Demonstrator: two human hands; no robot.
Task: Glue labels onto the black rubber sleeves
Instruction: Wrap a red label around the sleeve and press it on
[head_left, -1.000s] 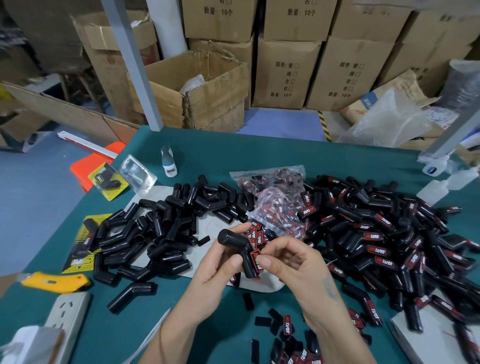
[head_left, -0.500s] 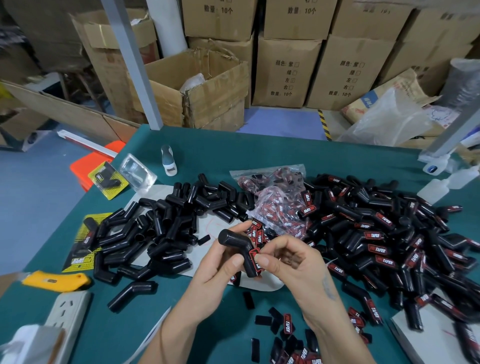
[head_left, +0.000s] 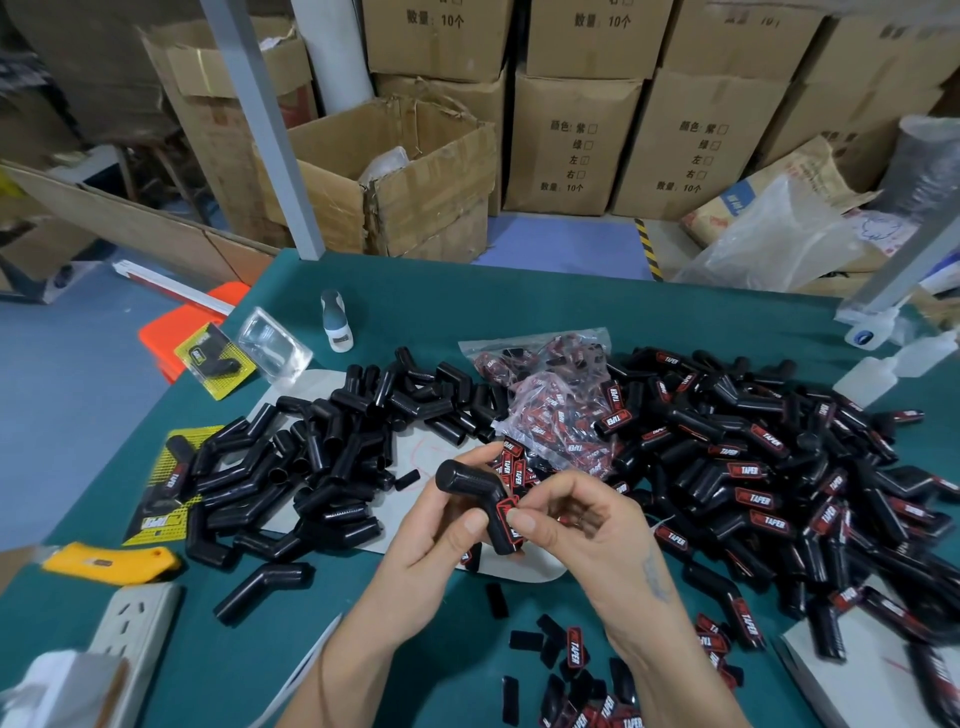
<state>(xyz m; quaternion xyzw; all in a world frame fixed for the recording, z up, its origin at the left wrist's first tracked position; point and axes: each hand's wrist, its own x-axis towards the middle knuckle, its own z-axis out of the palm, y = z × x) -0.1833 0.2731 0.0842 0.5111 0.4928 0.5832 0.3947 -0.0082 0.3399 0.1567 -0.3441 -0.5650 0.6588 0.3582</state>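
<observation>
The person holds one bent black sleeve (head_left: 480, 506) up over the green table (head_left: 519, 306), about midway between the two piles. The left hand (head_left: 441, 535) grips it, fingers curled round from behind and the thumb lying on its front. The right hand (head_left: 571, 525) pinches a red-and-black label (head_left: 506, 512) against the sleeve's lower leg, thumb tip on the label, the other fingers curled.

To the left lies a heap of bare sleeves (head_left: 332, 441), partly on a pale sheet (head_left: 431, 452). To the right spreads a bigger heap of labelled sleeves (head_left: 769, 467). Between them, just beyond the hands, sits a clear bag of labels (head_left: 561, 410). Loose labels (head_left: 571, 654) are scattered on the table near the wrists.

A glue bottle (head_left: 336, 322) stands further back, a yellow knife (head_left: 114, 564) and a power strip (head_left: 135, 623) at the near left.
</observation>
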